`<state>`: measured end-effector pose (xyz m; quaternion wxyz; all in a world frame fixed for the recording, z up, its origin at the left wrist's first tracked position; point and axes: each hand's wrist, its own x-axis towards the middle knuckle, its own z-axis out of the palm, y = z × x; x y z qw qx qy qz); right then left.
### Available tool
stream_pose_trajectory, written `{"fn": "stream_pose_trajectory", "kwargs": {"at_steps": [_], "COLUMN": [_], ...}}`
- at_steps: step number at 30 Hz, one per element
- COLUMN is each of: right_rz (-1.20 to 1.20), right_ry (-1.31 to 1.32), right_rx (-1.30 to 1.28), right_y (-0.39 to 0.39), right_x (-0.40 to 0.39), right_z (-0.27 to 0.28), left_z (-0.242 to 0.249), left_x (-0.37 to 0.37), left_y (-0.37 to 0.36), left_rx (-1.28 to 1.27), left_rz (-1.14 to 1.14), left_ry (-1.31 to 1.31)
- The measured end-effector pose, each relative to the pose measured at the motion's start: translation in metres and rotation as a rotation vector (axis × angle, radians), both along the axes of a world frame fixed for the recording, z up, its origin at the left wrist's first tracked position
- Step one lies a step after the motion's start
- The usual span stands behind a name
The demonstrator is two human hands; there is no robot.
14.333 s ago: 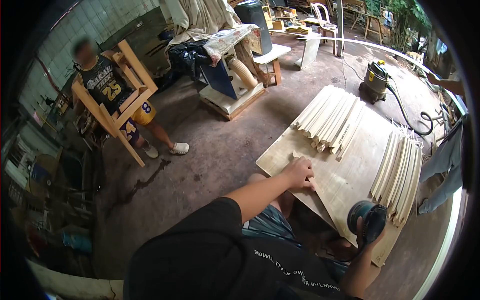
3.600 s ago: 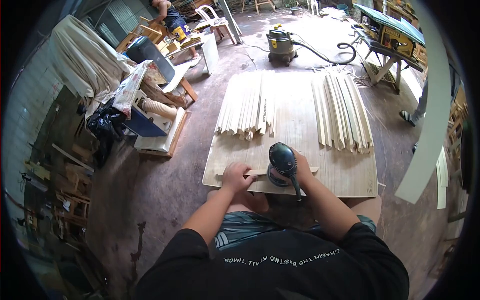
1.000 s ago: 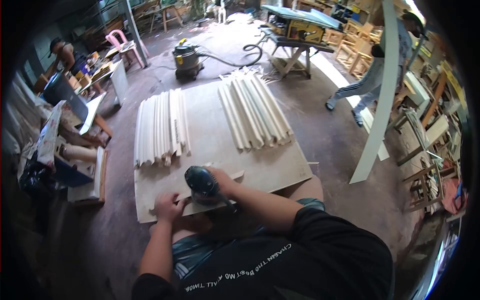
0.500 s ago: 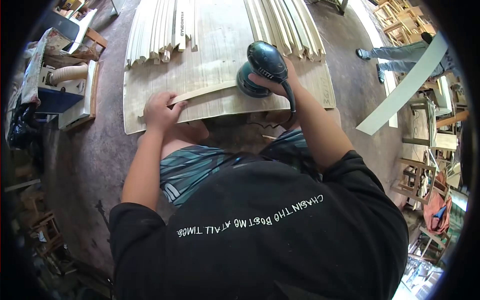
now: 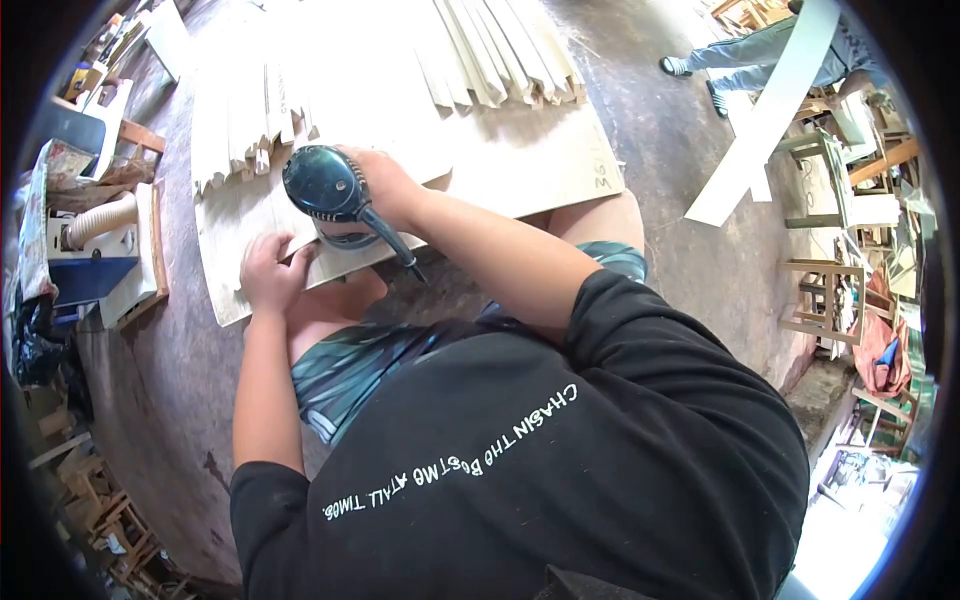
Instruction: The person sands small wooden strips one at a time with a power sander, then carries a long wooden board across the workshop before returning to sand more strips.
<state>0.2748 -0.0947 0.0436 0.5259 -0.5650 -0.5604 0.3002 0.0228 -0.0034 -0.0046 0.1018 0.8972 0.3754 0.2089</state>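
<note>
My right hand (image 5: 388, 188) is wrapped round a dark teal handheld electric sander (image 5: 325, 184), its cord hanging toward me. The sander sits over a thin wooden strip near my left hand. One end of that wooden strip (image 5: 437, 174) shows beyond my right wrist; the middle is hidden under the sander and hand. My left hand (image 5: 272, 274) is closed on the strip's other end, thumb and fingers pinching it at the board's near edge. Beneath everything lies a wide pale wooden board (image 5: 540, 165).
Bundles of wooden strips lie on the board at left (image 5: 245, 135) and right (image 5: 500, 55). A person in light trousers (image 5: 745, 60) stands at upper right beside a long white plank (image 5: 765, 120). Wooden frames (image 5: 825, 300) line the right. A machine with a ribbed hose (image 5: 100, 220) stands left.
My right hand has moved the sander left along the strip, close to my left hand. The camera view has turned, shifting the board left. My left hand still grips the strip's end.
</note>
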Motion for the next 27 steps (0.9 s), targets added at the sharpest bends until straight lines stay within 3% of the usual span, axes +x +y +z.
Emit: {"fn": "stream_pose_trajectory", "kwargs": {"at_steps": [2,3,4,9,14,18,23,27], "right_rz": [0.018,-0.077,-0.102,-0.137,-0.172,-0.15,-0.075,0.058], "right_ry": [-0.05,-0.135,-0.079,-0.06,-0.153,-0.059,-0.148,-0.028], "right_rx": [-0.163,-0.043,-0.064,-0.072,0.0,-0.008,-0.011,-0.046], "right_y": [-0.007,0.0,-0.001,-0.051,-0.061,-0.055,-0.031,-0.024], "right_x": [0.02,0.026,0.035,0.068,0.098,0.082,0.035,0.015], "right_z": [0.01,-0.031,-0.035,0.026,0.015,0.015,0.009,0.017], "left_z": [-0.015,-0.032,-0.042,-0.002,0.008,-0.002,-0.003,-0.007], "left_x": [-0.005,-0.01,-0.009,0.005,0.008,0.006,0.003,0.005], "left_y": [0.007,0.018,0.022,-0.002,-0.01,-0.004,-0.002,-0.001], "left_rx": [0.005,0.014,0.087,0.012,-0.088,-0.069,-0.034,-0.054], "left_rz": [-0.018,-0.039,-0.084,-0.009,0.03,0.019,0.019,0.032], "left_ry": [0.017,0.008,-0.095,-0.127,-0.135,-0.153,-0.134,-0.151]}}
